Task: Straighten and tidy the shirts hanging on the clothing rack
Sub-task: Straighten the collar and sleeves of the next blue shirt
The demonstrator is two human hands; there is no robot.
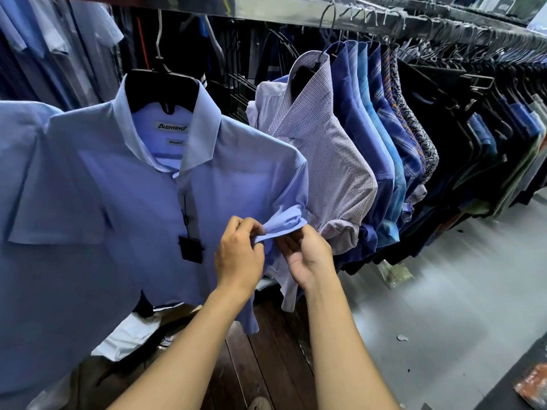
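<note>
A light blue short-sleeved shirt (pixel 124 184) hangs facing me on a black hanger (pixel 161 81) from the metal rack rail (pixel 296 16). A black tag (pixel 191 248) dangles on its front. Its right sleeve cuff (pixel 285 221) is bunched and folded. My left hand (pixel 238 255) pinches the cuff's near end. My right hand (pixel 307 255) grips the cuff from below at its far end. To the right hangs a pale checked shirt (pixel 319 161), then a row of blue and patterned shirts (pixel 381 137).
Dark garments (pixel 473 137) fill the rail to the far right. More pale blue shirts (pixel 44 39) hang at the upper left. Below the rack lie a dark wooden platform (pixel 266 350) and white plastic bags (pixel 133 332). Grey floor (pixel 444 306) runs along the right.
</note>
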